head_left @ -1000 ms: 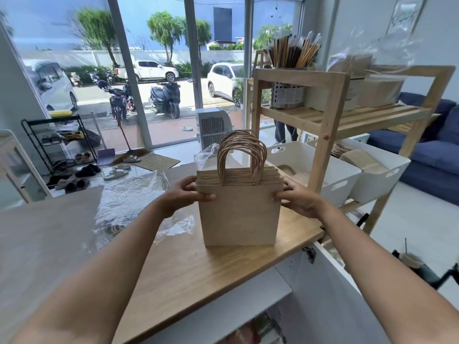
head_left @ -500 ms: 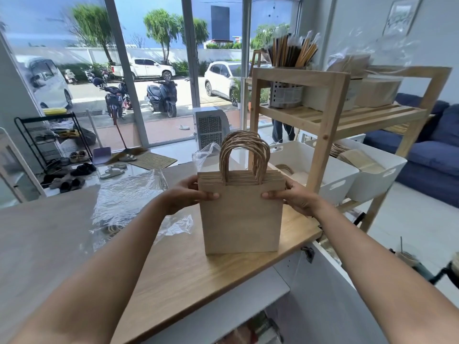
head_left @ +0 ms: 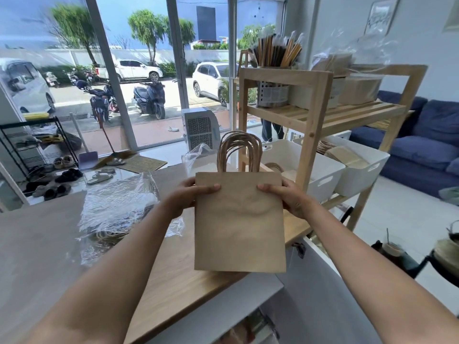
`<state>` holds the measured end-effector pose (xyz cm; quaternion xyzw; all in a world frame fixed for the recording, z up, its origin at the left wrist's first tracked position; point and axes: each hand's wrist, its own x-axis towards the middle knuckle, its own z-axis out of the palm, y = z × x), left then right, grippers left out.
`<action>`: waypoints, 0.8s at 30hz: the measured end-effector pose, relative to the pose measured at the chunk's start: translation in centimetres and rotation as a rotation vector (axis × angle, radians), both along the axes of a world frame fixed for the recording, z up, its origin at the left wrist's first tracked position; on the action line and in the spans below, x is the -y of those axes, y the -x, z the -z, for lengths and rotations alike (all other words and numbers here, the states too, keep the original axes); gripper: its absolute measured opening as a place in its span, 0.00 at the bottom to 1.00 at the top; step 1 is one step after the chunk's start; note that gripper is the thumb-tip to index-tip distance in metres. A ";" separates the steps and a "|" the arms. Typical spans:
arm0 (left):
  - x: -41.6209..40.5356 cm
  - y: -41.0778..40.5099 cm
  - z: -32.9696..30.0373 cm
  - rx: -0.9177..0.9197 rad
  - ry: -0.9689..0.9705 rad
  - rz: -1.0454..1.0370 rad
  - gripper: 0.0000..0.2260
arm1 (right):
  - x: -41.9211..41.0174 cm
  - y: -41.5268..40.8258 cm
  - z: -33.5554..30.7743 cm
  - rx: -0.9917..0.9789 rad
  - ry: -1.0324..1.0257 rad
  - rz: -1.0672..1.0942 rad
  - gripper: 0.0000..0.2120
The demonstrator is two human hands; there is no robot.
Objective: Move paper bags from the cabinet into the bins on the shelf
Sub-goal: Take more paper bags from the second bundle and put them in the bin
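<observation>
A stack of flat brown paper bags (head_left: 239, 219) with twisted paper handles is held upright above the wooden countertop (head_left: 173, 276). My left hand (head_left: 192, 193) grips the stack's upper left edge and my right hand (head_left: 285, 196) grips its upper right edge. Behind the stack stands a wooden shelf (head_left: 311, 135). On its lower level sit two white bins: the near bin (head_left: 320, 178) holds a few bags, the far bin (head_left: 365, 181) holds a pile of brown bags.
Crumpled clear plastic wrap (head_left: 116, 202) lies on the countertop to the left. The shelf's top level carries a utensil holder (head_left: 273, 93) and boxes. A white cabinet door (head_left: 320, 289) stands open below right. A blue sofa (head_left: 422, 145) is far right.
Both hands have lifted the bag stack off the countertop and brought it nearer to me; its front face now fills more of the view.
</observation>
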<state>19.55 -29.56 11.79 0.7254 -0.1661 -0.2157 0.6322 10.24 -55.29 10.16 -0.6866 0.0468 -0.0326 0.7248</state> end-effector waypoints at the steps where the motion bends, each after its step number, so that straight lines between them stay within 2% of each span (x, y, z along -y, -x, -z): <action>1: 0.6 0.1 0.1 -0.031 -0.008 0.001 0.12 | 0.2 0.1 0.1 -0.015 -0.022 0.022 0.25; 5: 3.2 0.2 0.4 -0.221 -0.041 0.029 0.22 | 0.9 1.1 0.1 -0.105 -0.139 0.132 0.19; 8: 5.2 0.5 0.9 -0.325 -0.046 0.105 0.19 | 1.7 2.4 0.3 -0.212 -0.167 0.199 0.16; 10: 6.6 0.9 1.4 -0.380 -0.065 0.155 0.18 | 2.4 3.5 0.5 -0.250 -0.153 0.273 0.25; 12: 8.2 1.3 1.6 -0.380 -0.104 0.200 0.23 | 3.7 5.0 1.1 -0.275 -0.151 0.349 0.34; 13: 9.2 1.5 1.7 -0.369 -0.126 0.219 0.29 | 4.3 6.0 1.3 -0.265 -0.161 0.377 0.32; 16: 11.9 2.3 2.1 -0.329 -0.173 0.212 0.42 | 5.8 8.9 2.0 -0.250 -0.228 0.397 0.13; 19: 15.1 4.2 2.7 -0.297 -0.187 0.272 0.40 | 7.8 12.1 2.9 -0.231 -0.294 0.473 0.08; 21: 17.0 5.5 2.8 -0.281 -0.197 0.297 0.35 | 8.8 13.8 3.5 -0.237 -0.306 0.526 0.08; 24: 20.0 6.9 2.7 -0.298 -0.188 0.343 0.36 | 11.1 15.3 4.0 -0.244 -0.303 0.595 0.12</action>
